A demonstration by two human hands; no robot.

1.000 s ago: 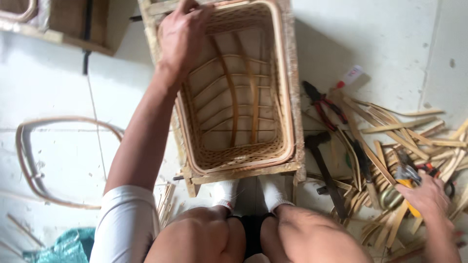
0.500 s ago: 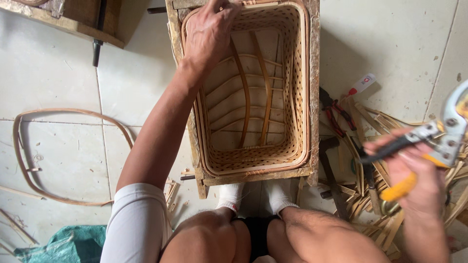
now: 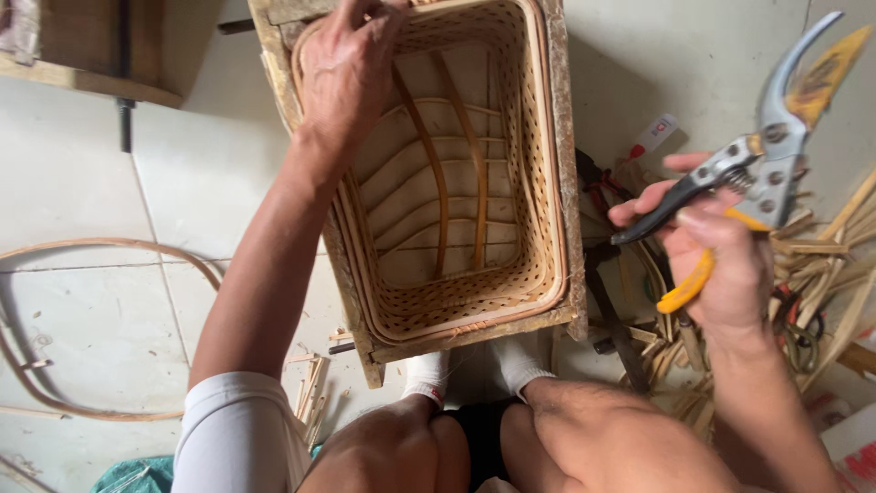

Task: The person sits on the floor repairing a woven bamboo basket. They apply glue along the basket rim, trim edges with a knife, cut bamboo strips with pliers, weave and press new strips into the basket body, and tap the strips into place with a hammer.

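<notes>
Bent cane hoop (image 3: 100,319): one, lying flat on the pale floor tiles at the far left, well apart from both hands
Cane offcuts (image 3: 312,402): a small loose heap, too jumbled to count, on the floor just beside the near left corner of the wooden frame
Left hand (image 3: 342,68): one, palm down on the far left rim of the basket, fingers curled over the edge and closed on the rim
Basket (image 3: 456,301): one, rectangular, woven cane with an open-hole weave, sitting inside a wooden frame (image 3: 570,228); its long axis runs away from the person, open mouth facing up; two lengthwise ribs and several cross ribs show on its floor
Basket against the grip: the left hand sits at the far corner, the near end of the basket lies by the feet
Feet in white socks (image 3: 474,370): two, tucked under the near end of the frame
Shears (image 3: 757,160): one pair, metal with yellow handles, raised in the air to the right of the basket and not touching it
Shears direction: long axis slanted, dark blade pointing left and down toward the basket's right side, the spread handles pointing up to the right
Right hand (image 3: 721,265): one, wrapped around the lower yellow handle, fingers closed on it; the upper handle stands free above the hand
Cane strips (image 3: 821,274): a big scattered pile, beyond counting, on the floor under and behind the right hand
Hand tools (image 3: 607,192): dark ones with some red on the handles, lying between the frame and the pile; number unclear
</notes>
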